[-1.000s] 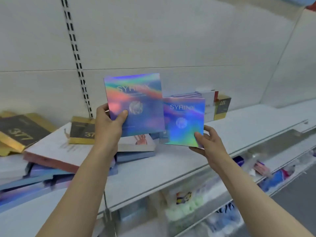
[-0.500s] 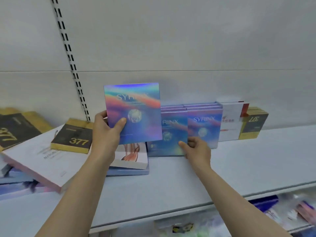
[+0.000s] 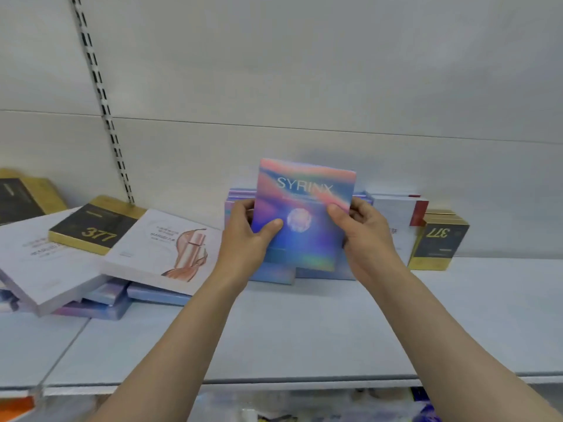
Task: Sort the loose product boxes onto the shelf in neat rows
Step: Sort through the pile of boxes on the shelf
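An iridescent SYRINX box (image 3: 304, 214) is held upright just above the white shelf (image 3: 304, 330), in front of a standing row of like boxes (image 3: 274, 274) against the back wall. My left hand (image 3: 246, 239) grips its left edge, thumb on the front face. My right hand (image 3: 365, 236) grips its right edge. The lower part of the row behind is mostly hidden by the box and my hands.
A white and red box (image 3: 399, 214) and black-gold 377 boxes (image 3: 438, 242) stand right of the row. At left lies a loose pile: a flat 377 box (image 3: 94, 228), white boxes (image 3: 164, 251), blue boxes (image 3: 103, 303) beneath. A slotted upright (image 3: 100, 95) runs up the wall.
My right hand set the smaller SYRINX box into the row, let go, and took the right edge of the larger box. My left hand carried that box rightward in front of the row.
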Demonstrator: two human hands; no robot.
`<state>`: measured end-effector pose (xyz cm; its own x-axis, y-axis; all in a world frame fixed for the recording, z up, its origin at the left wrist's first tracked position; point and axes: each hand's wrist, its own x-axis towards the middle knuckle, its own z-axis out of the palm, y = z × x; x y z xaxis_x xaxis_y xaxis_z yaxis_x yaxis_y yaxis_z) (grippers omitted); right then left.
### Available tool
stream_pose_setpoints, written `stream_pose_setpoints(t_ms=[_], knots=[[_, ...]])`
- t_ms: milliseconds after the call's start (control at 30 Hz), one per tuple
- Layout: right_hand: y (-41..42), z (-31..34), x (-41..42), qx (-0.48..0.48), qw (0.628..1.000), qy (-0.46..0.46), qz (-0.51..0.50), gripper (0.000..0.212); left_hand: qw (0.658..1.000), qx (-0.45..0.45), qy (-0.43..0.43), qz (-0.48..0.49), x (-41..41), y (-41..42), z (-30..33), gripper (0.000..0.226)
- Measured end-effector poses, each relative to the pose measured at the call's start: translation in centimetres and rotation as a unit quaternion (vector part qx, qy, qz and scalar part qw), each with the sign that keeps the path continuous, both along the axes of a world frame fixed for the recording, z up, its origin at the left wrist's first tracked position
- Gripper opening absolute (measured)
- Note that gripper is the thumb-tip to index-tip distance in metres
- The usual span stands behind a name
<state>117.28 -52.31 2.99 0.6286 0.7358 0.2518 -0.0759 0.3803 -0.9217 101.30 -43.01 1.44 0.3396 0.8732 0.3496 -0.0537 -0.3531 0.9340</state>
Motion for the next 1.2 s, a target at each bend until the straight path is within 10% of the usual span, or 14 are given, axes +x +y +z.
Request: stream_pose_setpoints(t_ms=[167,367,567,1200], knots=[[-2.7,-1.2,6.1,-0.019,0.999,0.0,-0.044,0.023,0.926,0.274,0.217,0.145,2.3,2.4,-0.8,0.073],[-2.4,-5.0,8.3,-0.072,0.996,0.005,-0.055,0.018,0.831,0.342,0.399,0.182,3.0,4.2,-2.3,0.095],[-1.2,-7.1,7.7,-0.195,0.927,-0.236,-0.216,0.03,0.818,0.336,0.413,0.215,3.2,4.5,-2.4,0.093],[-0.5,-6.0,7.9,-0.236,0.897,-0.317,-0.198,0.062,0.798,0.364,0.403,0.261,4.1,5.1,-2.7,0.078]])
